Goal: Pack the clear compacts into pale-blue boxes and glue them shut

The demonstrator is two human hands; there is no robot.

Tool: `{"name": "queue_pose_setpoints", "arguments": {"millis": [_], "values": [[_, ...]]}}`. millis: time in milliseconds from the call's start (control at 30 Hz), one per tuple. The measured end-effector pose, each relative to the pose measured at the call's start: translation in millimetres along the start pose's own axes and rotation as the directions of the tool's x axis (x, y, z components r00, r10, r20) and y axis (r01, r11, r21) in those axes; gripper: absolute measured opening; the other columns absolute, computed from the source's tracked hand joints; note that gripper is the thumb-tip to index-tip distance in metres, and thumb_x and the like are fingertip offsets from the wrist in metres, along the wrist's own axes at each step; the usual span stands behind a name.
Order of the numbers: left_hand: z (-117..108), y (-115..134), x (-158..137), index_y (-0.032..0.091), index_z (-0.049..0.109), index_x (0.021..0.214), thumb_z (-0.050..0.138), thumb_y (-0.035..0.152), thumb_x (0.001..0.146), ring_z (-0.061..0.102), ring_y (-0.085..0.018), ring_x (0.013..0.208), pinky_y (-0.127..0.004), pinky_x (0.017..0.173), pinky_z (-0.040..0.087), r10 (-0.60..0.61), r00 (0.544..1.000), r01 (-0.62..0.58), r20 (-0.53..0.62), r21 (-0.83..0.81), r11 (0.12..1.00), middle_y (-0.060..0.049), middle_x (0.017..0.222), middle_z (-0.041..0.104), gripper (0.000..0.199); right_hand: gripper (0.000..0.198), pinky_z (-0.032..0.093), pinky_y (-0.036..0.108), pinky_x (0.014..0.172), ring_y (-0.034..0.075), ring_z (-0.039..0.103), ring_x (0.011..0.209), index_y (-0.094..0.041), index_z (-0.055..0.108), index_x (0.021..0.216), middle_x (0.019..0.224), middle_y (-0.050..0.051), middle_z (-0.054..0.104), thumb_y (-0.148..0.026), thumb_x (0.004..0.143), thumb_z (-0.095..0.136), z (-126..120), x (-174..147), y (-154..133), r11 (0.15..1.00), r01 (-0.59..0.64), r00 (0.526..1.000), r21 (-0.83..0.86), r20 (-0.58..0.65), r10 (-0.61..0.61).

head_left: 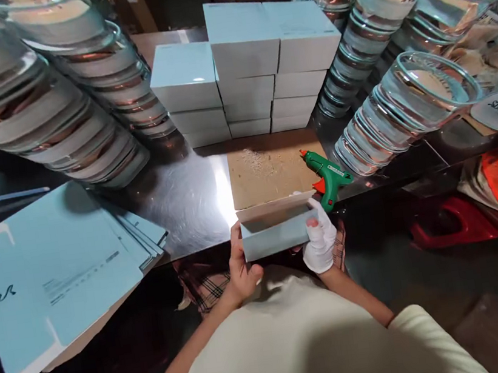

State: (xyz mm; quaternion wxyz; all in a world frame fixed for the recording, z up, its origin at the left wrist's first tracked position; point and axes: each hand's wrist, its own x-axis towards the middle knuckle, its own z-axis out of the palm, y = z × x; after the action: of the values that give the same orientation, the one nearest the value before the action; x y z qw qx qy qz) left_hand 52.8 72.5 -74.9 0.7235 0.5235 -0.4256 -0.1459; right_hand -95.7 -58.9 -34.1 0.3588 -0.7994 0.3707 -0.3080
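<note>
A light-blue cardboard box is held at the table's front edge, its hollow inside partly in view. My bare left hand grips its left end, thumb on the near side. On the right end, my right hand in a white glove holds it, with a bare thumb tip against the front wall. A green glue gun with orange trigger and nozzle lies just beyond my right hand. Behind the box is a brown cardboard sheet with dried bits on it.
Stacked pale-blue boxes stand at the back. Tall stacks of glass containers rise at left, and more glass stacks at right. Flat blue box blanks lie on the left. A red plastic stool is below at right.
</note>
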Motion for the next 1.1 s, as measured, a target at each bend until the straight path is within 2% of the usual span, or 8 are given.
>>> {"name": "queue_pose_setpoints", "arguments": {"millis": [100, 200, 300, 467, 633, 800, 933, 1100], "values": [[3.7, 0.9, 6.5, 0.031, 0.060, 0.121, 0.082, 0.053, 0.088, 0.063, -0.031, 0.131, -0.048, 0.106, 0.053, 0.126, 0.991, -0.128, 0.034, 0.077, 0.989, -0.012, 0.135, 0.061, 0.045, 0.048, 0.054, 0.052, 0.115, 0.031, 0.063, 0.139, -0.027, 0.052, 0.143, 0.157, 0.015, 0.059, -0.045, 0.099, 0.053, 7.6, 6.0, -9.9, 0.972, -0.036, 0.947, 0.232, -0.302, 0.107], [-15.2, 2.0, 11.9, 0.030, 0.066, 0.124, 0.087, 0.044, 0.087, 0.070, -0.025, 0.114, -0.037, 0.092, 0.057, 0.204, 0.958, -0.249, 0.201, 0.234, 0.940, -0.010, 0.129, 0.066, 0.045, 0.057, 0.059, 0.044, 0.104, 0.026, 0.071, 0.123, -0.025, 0.046, 0.144, 0.154, 0.017, 0.061, -0.048, 0.094, 0.060, -8.6, 19.0, -4.6, 0.949, -0.049, 0.946, 0.313, -0.290, 0.144], [-43.2, 3.4, 15.0, 0.026, 0.070, 0.117, 0.084, 0.041, 0.090, 0.071, -0.023, 0.107, -0.033, 0.089, 0.057, 0.166, 0.979, -0.196, 0.115, 0.351, 0.916, -0.007, 0.123, 0.068, 0.033, 0.051, 0.058, 0.044, 0.101, 0.027, 0.074, 0.108, -0.021, 0.062, 0.125, 0.132, 0.017, 0.073, -0.061, 0.096, 0.053, -51.7, 42.3, 12.0, 0.957, -0.289, 0.917, -0.016, -0.293, 0.272], [-53.7, 2.2, 18.6, 0.024, 0.072, 0.111, 0.083, 0.042, 0.087, 0.068, -0.027, 0.116, -0.040, 0.095, 0.058, 0.117, 0.993, -0.108, 0.003, 0.420, 0.901, -0.007, 0.115, 0.069, 0.031, 0.043, 0.054, 0.047, 0.099, 0.037, 0.073, 0.110, -0.019, 0.070, 0.092, 0.109, 0.019, 0.078, -0.059, 0.079, 0.078, -93.7, 89.0, 37.5, 0.574, -0.609, 0.766, -0.547, -0.218, 0.604], [-40.1, -9.8, 12.7, 0.025, 0.072, 0.110, 0.081, 0.044, 0.089, 0.065, -0.026, 0.119, -0.042, 0.102, 0.054, 0.061, 0.997, -0.041, -0.047, 0.346, 0.937, -0.007, 0.120, 0.066, 0.030, 0.024, 0.051, 0.031, 0.068, 0.022, 0.067, 0.069, -0.020, 0.061, 0.064, 0.061, 0.003, 0.065, -0.035, 0.063, 0.081, -87.0, 93.4, 56.9, 0.734, -0.673, 0.710, 0.089, -0.203, 0.675], [-32.0, -19.3, 10.2, 0.024, 0.073, 0.112, 0.081, 0.045, 0.090, 0.068, -0.023, 0.108, -0.035, 0.091, 0.055, -0.030, 0.997, 0.050, -0.072, 0.286, 0.957, -0.006, 0.116, 0.067, 0.030, 0.029, 0.052, 0.027, 0.058, 0.015, 0.061, 0.056, -0.021, 0.060, 0.075, 0.059, -0.001, 0.066, -0.042, 0.063, 0.076, -84.4, 61.8, 42.8, 0.786, -0.498, 0.744, 0.367, -0.285, 0.604], [-11.9, -8.1, 26.4, 0.024, 0.074, 0.112, 0.080, 0.046, 0.091, 0.068, -0.023, 0.106, -0.034, 0.090, 0.056, -0.057, 0.996, 0.074, -0.068, 0.285, 0.956, -0.007, 0.114, 0.068, 0.030, 0.029, 0.050, 0.027, 0.053, 0.014, 0.058, 0.053, -0.021, 0.066, 0.082, 0.061, -0.002, 0.066, -0.038, 0.064, 0.081, -78.1, 38.9, 11.7, 0.779, -0.235, 0.900, 0.581, -0.172, 0.400], [14.2, 8.4, 43.9, 0.026, 0.073, 0.116, 0.079, 0.041, 0.094, 0.068, -0.023, 0.106, -0.033, 0.089, 0.056, 0.012, 0.998, 0.009, -0.061, 0.341, 0.940, -0.006, 0.111, 0.071, 0.027, 0.025, 0.051, 0.030, 0.050, 0.016, 0.059, 0.051, -0.022, 0.075, 0.100, 0.066, -0.001, 0.069, -0.042, 0.084, 0.075, -64.7, 10.3, -20.1, 0.898, -0.209, 0.975, 0.387, 0.006, 0.224]]}}
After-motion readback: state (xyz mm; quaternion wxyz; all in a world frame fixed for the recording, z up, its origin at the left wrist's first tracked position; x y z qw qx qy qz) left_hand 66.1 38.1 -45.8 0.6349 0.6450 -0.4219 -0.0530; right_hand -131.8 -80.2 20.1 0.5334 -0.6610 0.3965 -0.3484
